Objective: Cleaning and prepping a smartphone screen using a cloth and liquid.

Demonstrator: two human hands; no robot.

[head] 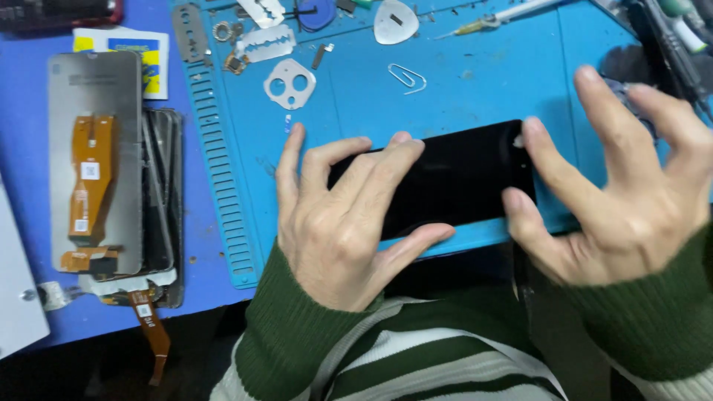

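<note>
left hand (pixel 338 223): fingers spread, pinning black phone (pixel 453 182) at its left edge
right hand (pixel 616 186): fingertips gripping its right edge
free room: blue mat (pixel 475 96) upper center, paperclip (pixel 407 76) there

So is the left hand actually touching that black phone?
Touching. The head view shows the left hand with fingertips pressed on the phone top and thumb against its lower edge.
</note>
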